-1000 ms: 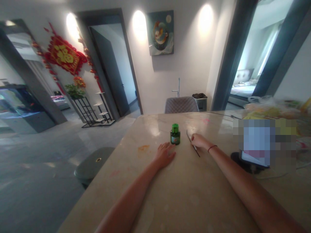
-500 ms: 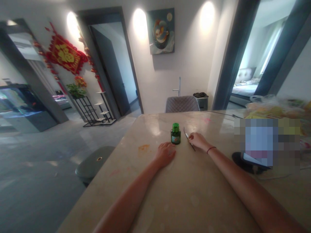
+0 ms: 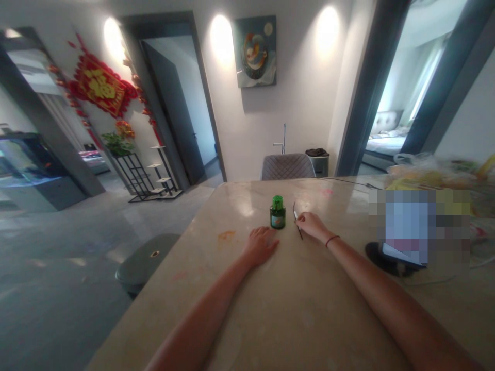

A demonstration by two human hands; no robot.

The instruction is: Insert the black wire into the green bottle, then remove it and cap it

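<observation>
My left hand [image 3: 262, 244] lies palm down on the table [image 3: 294, 319], fingers stretched out, just in front of a small dark green bottle [image 3: 277, 221]. The bottle stands upright, with a bright green cap [image 3: 277, 203] on top and a label on its front. To the bottle's right, my right hand [image 3: 309, 224] pinches a thin stick-like tool [image 3: 296, 213] at its pale middle. Both ends of the tool are dark and slender, and the far one looks slightly bent. Its exact kind is too small to make out. The tool stays apart from the bottle.
A phone-like device [image 3: 404, 253] sits on a round black base at the right, partly pixelated. Behind it are plastic bags [image 3: 429, 170]. A quilted chair [image 3: 289, 167] stands at the far edge, and a green stool [image 3: 149, 263] is to the left.
The tool in my right hand has turned, its near end swinging left so it points more straight away from me. My left hand and the bottle hold their places; the view has shifted slightly.
</observation>
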